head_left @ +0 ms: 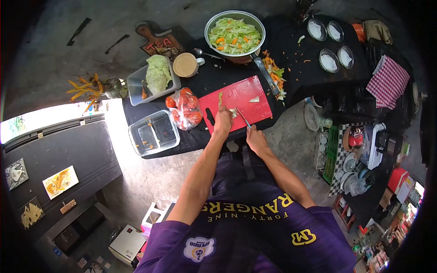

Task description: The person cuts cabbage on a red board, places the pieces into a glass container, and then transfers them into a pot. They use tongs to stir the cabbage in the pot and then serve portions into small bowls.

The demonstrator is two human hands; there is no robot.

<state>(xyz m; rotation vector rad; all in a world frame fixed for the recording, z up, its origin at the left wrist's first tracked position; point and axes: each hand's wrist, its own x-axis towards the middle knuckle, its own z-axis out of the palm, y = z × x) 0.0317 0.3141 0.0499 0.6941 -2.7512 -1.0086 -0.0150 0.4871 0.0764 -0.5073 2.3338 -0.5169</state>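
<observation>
On the dark table lies a red cutting board (pixel 259 111) with small cabbage pieces on it. My left hand (pixel 223 122) is closed at the board's lower left, its fingers on a small piece of pale green cabbage (pixel 234 113). Closed round the handle of a knife (pixel 243 117), my right hand (pixel 257 139) is at the board's lower edge, with the blade over the board near the cabbage. A bag of tomatoes (pixel 185 108) touches the board's left side. Above the board stands a pan (pixel 235 36) full of chopped cabbage and carrot.
Left of the tomatoes are a tray (pixel 134 86) with a cabbage and a glass container (pixel 154 134). A lidded mug (pixel 185 65) stands behind them. The pan handle (pixel 266 75) reaches toward the board, beside vegetable scraps (pixel 274 75). Small bowls (pixel 328 61) are at the upper right.
</observation>
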